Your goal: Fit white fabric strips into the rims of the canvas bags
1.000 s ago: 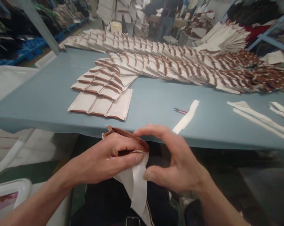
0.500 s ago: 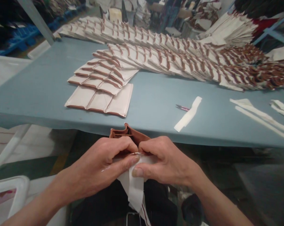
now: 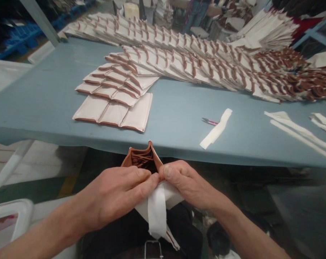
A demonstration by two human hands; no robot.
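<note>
Both hands grip a sewn fabric piece (image 3: 127, 157), brown inside and off-white outside, above my lap. Its far part gapes, showing brown folds and strips within. My left hand (image 3: 117, 196) is closed on its near edge, thumb toward the middle. Right beside it, my right hand (image 3: 187, 183) pinches the same edge with the thumb on top. A white strip (image 3: 157, 212) hangs down from below the fingers. The exact spot held between the fingertips is hidden.
Ahead stands a blue-covered table (image 3: 173, 108). On it lie a small stack of panels (image 3: 114, 111), long overlapping rows of similar pieces (image 3: 179, 64), a snipper (image 3: 210, 121) partly under a white strip (image 3: 217, 129), and more strips (image 3: 298, 133) at right. A white plastic frame (image 3: 25, 208) is lower left.
The fabric piece has opened wider at its far side, showing more of its brown inside. My right thumb has moved up from the white strip onto the edge.
</note>
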